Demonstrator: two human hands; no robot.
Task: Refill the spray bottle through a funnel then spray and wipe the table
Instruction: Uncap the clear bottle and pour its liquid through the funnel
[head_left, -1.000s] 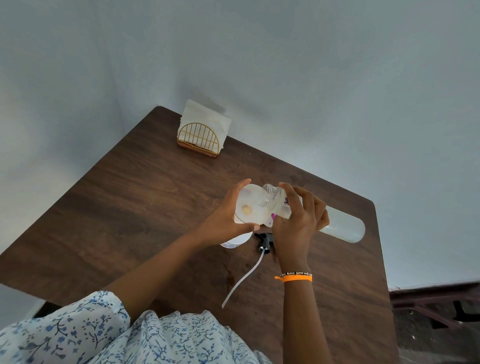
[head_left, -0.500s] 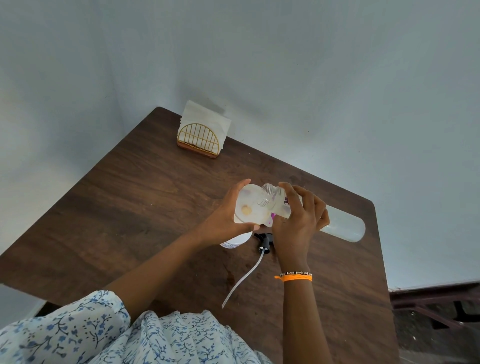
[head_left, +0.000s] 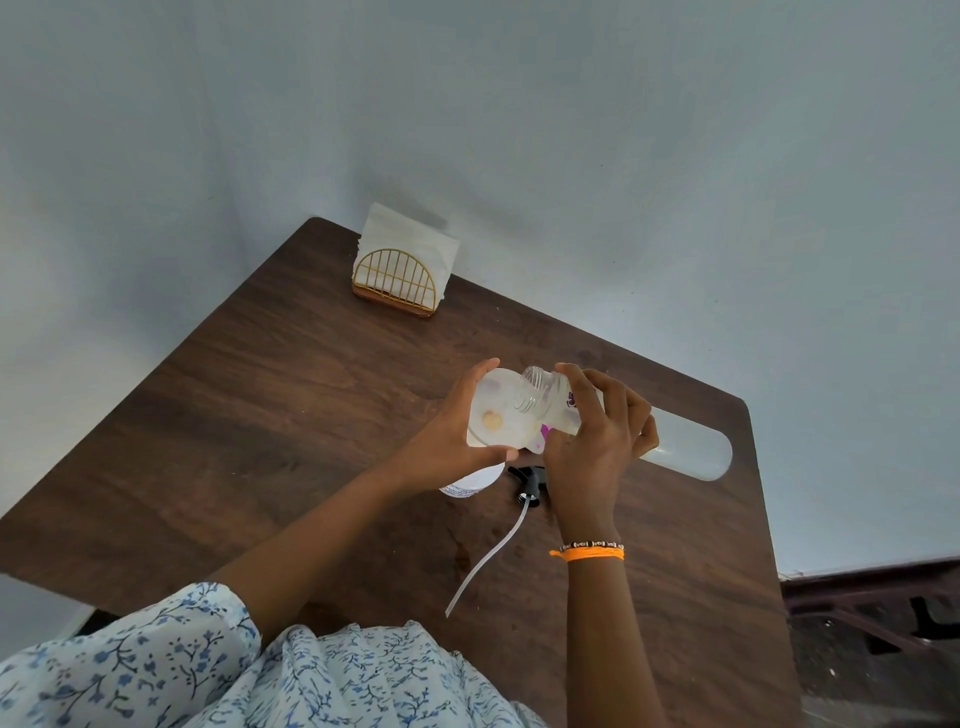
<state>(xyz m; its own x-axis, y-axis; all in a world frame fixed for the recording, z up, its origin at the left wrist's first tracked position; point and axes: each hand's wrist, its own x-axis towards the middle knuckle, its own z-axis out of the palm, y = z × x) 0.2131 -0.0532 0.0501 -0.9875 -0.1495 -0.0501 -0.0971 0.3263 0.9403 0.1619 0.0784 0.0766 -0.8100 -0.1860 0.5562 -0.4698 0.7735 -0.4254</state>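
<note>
Table (head_left: 260, 415) is dark brown w/ wood grain. Funnel (head_left: 493, 410) is translucent white, a yellowish spot showing thru it. Refill bottle (head_left: 685, 449) is clear to milky, w/ a purple and pink label near its neck. Spray head (head_left: 530, 480) is black, its tube (head_left: 488, 561) whitish. Napkin holder (head_left: 397, 283) is gold wire on a brown base, napkins (head_left: 410, 241) white. Bracelet (head_left: 589, 553) is orange, w/ a black-and-white beaded band. Sleeve (head_left: 130, 665) is white w/ blue floral print. Wall (head_left: 623, 156) is pale blue-grey.

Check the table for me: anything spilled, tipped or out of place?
Nothing looks spilled. The spray head lies loose on the table, its dip tube trailing toward the person, which is normal while refilling. The napkin holder stands upright.
</note>
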